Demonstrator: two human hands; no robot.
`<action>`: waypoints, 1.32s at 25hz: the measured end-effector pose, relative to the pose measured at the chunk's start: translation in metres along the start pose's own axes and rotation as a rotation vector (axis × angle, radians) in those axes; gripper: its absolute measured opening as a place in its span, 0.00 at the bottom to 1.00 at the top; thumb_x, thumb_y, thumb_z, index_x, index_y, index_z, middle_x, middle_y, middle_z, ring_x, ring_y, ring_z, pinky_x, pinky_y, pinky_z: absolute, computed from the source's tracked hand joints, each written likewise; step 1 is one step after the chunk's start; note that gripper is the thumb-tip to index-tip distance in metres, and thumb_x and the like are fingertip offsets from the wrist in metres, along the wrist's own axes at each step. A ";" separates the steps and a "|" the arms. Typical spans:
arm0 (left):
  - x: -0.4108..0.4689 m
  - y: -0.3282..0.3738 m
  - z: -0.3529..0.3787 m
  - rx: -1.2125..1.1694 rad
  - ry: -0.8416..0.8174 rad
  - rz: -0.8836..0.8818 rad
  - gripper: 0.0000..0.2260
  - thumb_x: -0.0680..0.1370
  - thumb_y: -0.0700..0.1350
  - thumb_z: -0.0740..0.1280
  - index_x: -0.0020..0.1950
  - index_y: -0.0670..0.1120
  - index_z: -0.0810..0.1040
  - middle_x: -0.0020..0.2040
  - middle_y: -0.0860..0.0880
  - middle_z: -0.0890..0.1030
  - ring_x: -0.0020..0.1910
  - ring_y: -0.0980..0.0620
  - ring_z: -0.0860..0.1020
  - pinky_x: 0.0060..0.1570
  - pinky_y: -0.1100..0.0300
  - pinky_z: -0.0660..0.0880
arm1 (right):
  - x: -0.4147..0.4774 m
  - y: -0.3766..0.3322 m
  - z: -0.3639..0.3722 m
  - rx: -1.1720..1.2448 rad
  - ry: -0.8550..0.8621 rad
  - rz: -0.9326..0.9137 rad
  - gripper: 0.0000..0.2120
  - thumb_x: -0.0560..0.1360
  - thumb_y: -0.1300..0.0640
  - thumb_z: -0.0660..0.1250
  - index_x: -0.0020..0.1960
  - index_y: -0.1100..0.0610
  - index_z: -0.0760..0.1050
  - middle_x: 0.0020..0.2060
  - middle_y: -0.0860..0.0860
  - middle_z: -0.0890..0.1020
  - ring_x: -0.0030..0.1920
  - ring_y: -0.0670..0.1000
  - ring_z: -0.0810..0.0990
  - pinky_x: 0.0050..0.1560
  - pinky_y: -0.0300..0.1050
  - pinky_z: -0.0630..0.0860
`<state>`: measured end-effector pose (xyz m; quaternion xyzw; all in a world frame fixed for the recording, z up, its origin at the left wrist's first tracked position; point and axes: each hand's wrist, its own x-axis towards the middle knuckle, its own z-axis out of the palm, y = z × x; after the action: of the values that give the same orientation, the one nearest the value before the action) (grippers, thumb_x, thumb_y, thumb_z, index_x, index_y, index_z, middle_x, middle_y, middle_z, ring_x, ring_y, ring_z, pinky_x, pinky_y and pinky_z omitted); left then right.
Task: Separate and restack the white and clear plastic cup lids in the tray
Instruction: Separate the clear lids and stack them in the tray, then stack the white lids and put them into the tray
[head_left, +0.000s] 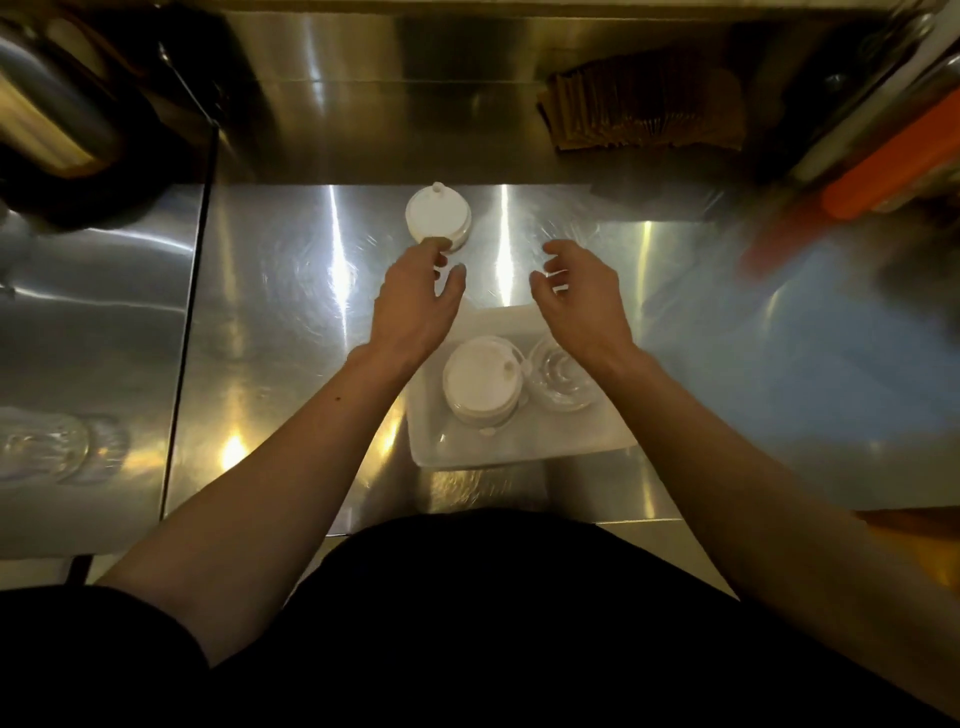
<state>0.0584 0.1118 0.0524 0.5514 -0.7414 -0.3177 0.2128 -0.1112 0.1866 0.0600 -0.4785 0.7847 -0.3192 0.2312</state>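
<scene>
Here both hands open, left hand (421, 296) fingertips brushing white lid stack (438, 217) on the desk (291, 291), right hand (579, 291) empty; careless nudge could topple it.

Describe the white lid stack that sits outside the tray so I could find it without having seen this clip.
Start at the steel counter and find the white tray near the person. Look past the tray's far edge, beyond the left hand: the lid stack stands there alone on bare metal. The other white stack sits inside the tray beside clear lids.
</scene>
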 end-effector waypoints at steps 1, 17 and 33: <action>0.004 -0.004 -0.004 0.000 -0.003 -0.018 0.19 0.79 0.53 0.62 0.67 0.47 0.71 0.63 0.46 0.79 0.59 0.49 0.78 0.60 0.53 0.75 | 0.006 -0.004 0.003 -0.001 -0.018 -0.011 0.19 0.79 0.50 0.65 0.68 0.54 0.72 0.59 0.53 0.80 0.52 0.46 0.79 0.57 0.43 0.78; 0.107 -0.043 -0.026 -0.098 -0.132 -0.348 0.22 0.80 0.51 0.62 0.73 0.46 0.65 0.72 0.44 0.71 0.68 0.44 0.73 0.67 0.52 0.69 | 0.124 -0.054 0.061 -0.057 -0.229 0.174 0.25 0.79 0.49 0.66 0.71 0.60 0.69 0.66 0.57 0.77 0.64 0.55 0.77 0.65 0.45 0.71; 0.151 -0.055 0.005 -0.221 -0.175 -0.461 0.21 0.80 0.44 0.64 0.71 0.43 0.66 0.69 0.42 0.74 0.66 0.45 0.75 0.63 0.58 0.72 | 0.172 -0.032 0.109 -0.007 -0.316 0.373 0.24 0.77 0.52 0.68 0.69 0.61 0.69 0.65 0.58 0.77 0.64 0.56 0.77 0.64 0.47 0.73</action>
<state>0.0474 -0.0410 0.0052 0.6494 -0.5728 -0.4833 0.1287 -0.0943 -0.0091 -0.0017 -0.3700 0.8147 -0.1896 0.4042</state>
